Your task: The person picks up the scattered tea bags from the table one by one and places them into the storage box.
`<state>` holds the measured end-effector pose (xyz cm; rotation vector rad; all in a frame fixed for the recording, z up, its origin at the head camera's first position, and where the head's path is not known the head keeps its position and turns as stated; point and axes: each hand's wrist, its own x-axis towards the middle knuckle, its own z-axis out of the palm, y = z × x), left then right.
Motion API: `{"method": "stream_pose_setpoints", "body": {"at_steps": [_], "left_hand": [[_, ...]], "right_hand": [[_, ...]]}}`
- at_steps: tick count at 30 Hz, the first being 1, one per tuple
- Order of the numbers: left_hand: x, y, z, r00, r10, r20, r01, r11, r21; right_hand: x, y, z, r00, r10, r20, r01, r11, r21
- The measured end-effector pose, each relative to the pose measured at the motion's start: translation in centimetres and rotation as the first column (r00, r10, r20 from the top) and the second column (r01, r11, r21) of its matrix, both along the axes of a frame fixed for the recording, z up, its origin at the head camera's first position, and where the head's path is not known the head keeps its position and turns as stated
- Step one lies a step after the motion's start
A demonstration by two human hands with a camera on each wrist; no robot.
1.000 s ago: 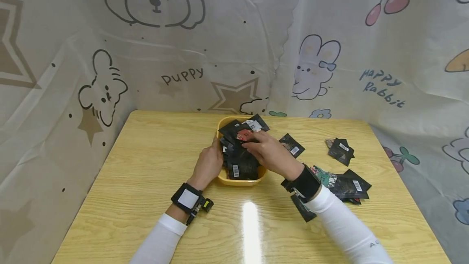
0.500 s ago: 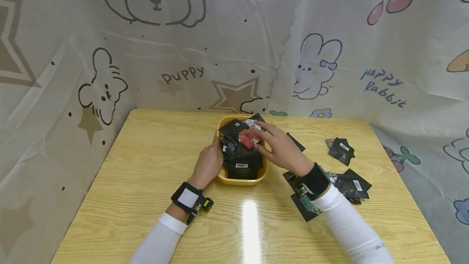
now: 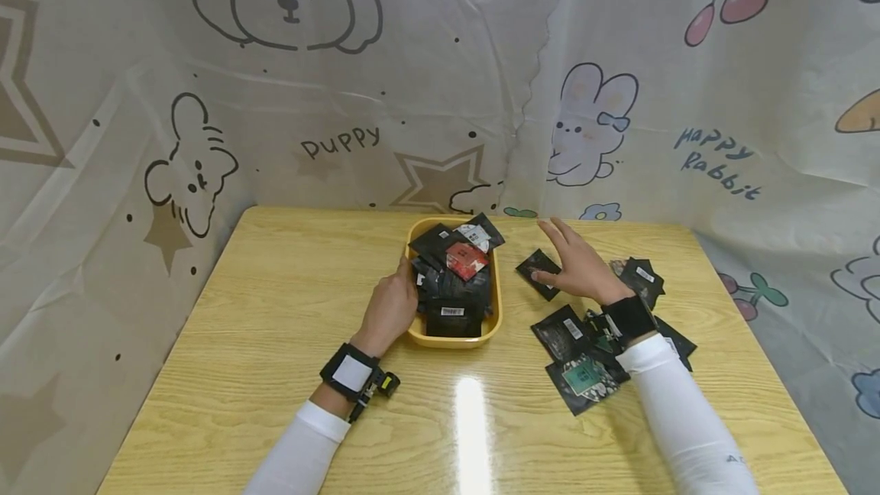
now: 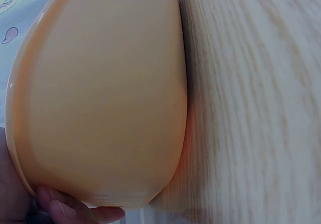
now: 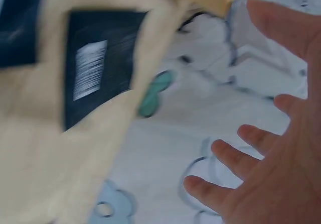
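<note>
A yellow plastic bin (image 3: 454,341) is filled with several flat black sachets, and a red-labelled sachet (image 3: 467,260) lies on top. My left hand (image 3: 389,308) grips the bin at its left rim; the left wrist view shows fingers (image 4: 65,209) curled against its outer wall. Right of the bin, my right hand (image 3: 583,264) is spread with nothing in it. Its thumb overlaps a single black sachet (image 3: 534,264) on the table in the head view. The right wrist view shows the spread fingers (image 5: 235,158) and a black sachet with a white barcode (image 5: 118,43).
More sachets lie in a loose pile (image 3: 564,331) under the right forearm, one with a green label (image 3: 583,376). A smaller group (image 3: 639,277) sits farther right, partly behind the right hand. A printed curtain (image 3: 440,82) hangs at the table's back edge.
My right hand has let go of the red-labelled sachet, leaving it on top in the bin, and has moved right over the table. My left hand has stayed on the bin.
</note>
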<state>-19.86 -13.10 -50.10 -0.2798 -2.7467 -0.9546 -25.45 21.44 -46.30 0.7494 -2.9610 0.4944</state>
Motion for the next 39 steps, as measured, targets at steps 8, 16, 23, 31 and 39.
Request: {"method": "stream_pose_setpoints", "body": {"at_steps": [8,16,23,31,39], "left_hand": [[-0.1,0.0,-0.1,1.0,0.002,0.004,-0.002,1.0,-0.001],[0.0,0.0,0.0,0.999,0.0,-0.045,-0.001,1.0,-0.009],[0.0,0.0,-0.1,0.999,0.0,-0.035,0.0,1.0,-0.021],[0.1,0.0,-0.2,1.0,0.002,-0.012,-0.002,1.0,-0.019],[0.0,0.1,-0.1,1.0,-0.014,0.01,0.014,1.0,0.005]], "right_hand": [[0.4,1.2,-3.3,0.974,0.035,0.224,-0.042,0.999,0.029],[0.2,1.1,-4.5,0.991,0.08,0.104,-0.085,0.995,0.044],[0.2,1.0,-4.7,0.998,0.065,0.014,-0.065,0.995,0.074],[0.6,-0.8,-2.1,0.979,0.082,-0.187,-0.099,0.992,-0.082],[2.1,-6.6,2.6,0.915,0.206,-0.347,-0.264,0.956,-0.128]]}}
